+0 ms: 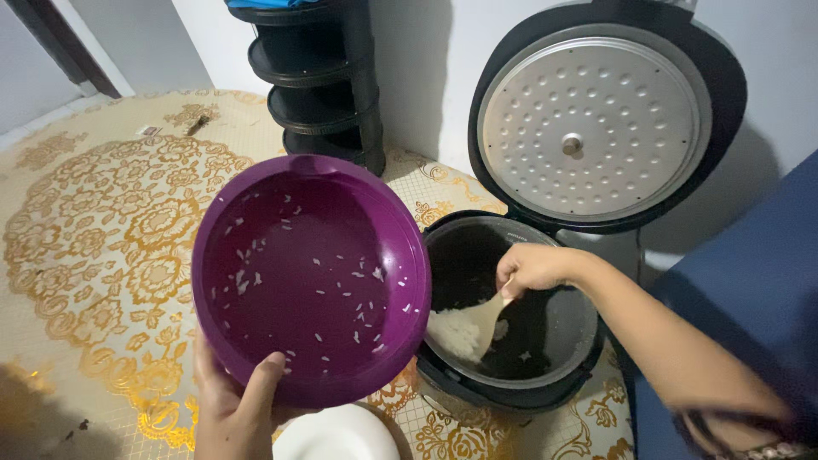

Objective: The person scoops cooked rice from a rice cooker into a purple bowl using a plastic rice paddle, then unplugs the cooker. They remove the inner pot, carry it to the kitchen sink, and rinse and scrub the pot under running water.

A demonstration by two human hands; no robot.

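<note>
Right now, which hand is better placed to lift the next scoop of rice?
The right hand: it already grips the rice paddle, whose blade sits in the rice inside the cooker pot. The left hand is occupied holding the purple bowl.

Left hand (pixel 234 409) grips purple bowl (pixel 311 277); right hand (pixel 532 268) scoops rice (pixel 456 332) with paddle (pixel 486 319).

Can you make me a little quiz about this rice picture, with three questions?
1. True or false: the lid of the rice cooker is shut.
2. Which hand holds the purple bowl? A) left hand B) right hand
3. Fill in: the right hand holds a rice ___ dipped into the white rice.

Key: 1 false, it stands open; 2 A; 3 paddle.
</note>
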